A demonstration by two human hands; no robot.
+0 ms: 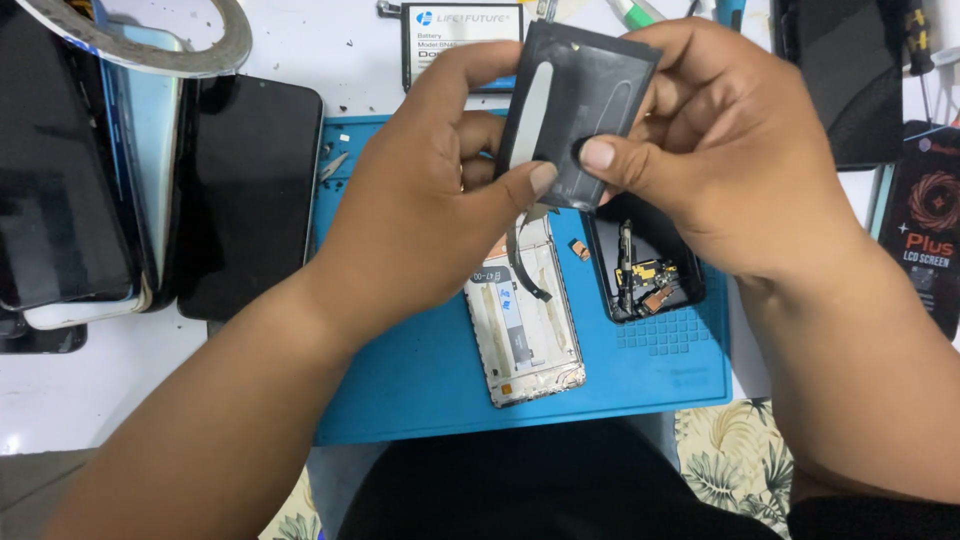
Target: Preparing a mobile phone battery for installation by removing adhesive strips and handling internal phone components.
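white tabletop, blue silicone mat point(420, 400) at 6 o'clock.
both hands, left hand point(420, 210) and right hand point(720, 150), fingers pinched shut on thin flat black battery point(590, 90); light, bendable, best held by edges.

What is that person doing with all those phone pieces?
A person holds a flat black battery up in both hands, the left hand and right hand pinching its lower edge with the thumbs. Below, on a blue work mat, lies an opened phone frame with a loose ribbon cable, beside a black phone part showing small gold pieces. More dark phones lie to the left.
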